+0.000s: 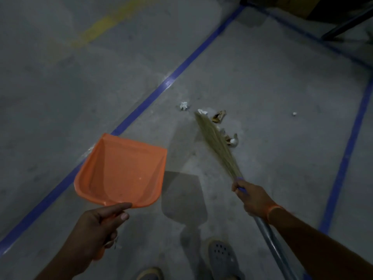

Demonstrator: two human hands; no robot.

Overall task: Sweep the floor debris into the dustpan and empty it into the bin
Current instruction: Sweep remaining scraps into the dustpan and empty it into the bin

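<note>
— Debris (219,117) lies on the concrete floor (262,77), ahead of our right hand (252,197) and touching the broom's far tip. What else do we see, largest first?

— The floor, crossed by blue tape lines (171,80), one running beyond our left hand (96,225) and under the dustpan.

— And the dustpan (121,172)?

— Orange, tilted open toward us, off the floor by its shadow, our left hand's fingers curled round its handle.

— The broom (216,142)?

— Straw bristles slanting forward from our right hand, which grips the shaft where bristles begin. Paper scraps (183,105) lie left of the tip; one white crumb (294,113) sits well apart, far right.

— Below our hands?

— Our grey clog (221,257).
</note>
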